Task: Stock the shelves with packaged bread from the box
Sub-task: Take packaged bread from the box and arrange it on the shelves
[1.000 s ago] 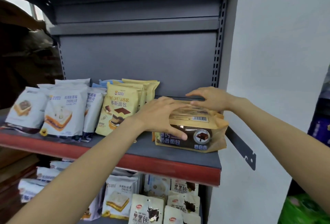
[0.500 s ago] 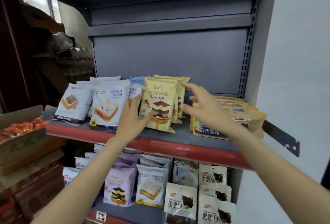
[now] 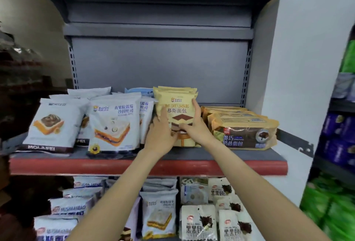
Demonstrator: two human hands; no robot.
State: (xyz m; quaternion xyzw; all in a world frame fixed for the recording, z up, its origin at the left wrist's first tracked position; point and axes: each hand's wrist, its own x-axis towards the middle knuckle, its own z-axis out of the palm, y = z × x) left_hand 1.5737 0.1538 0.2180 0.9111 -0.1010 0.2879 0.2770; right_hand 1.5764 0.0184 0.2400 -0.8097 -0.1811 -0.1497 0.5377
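Upright on the red-edged grey shelf [image 3: 221, 167], a yellow plastic mousse bread packet [image 3: 177, 106] is gripped by both hands: left hand [image 3: 160, 134], right hand [image 3: 195, 129].

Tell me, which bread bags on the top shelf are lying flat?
The brown chocolate bags at the right end. They lie stacked on their sides; the yellow mousse bags and white toast bags stand upright.
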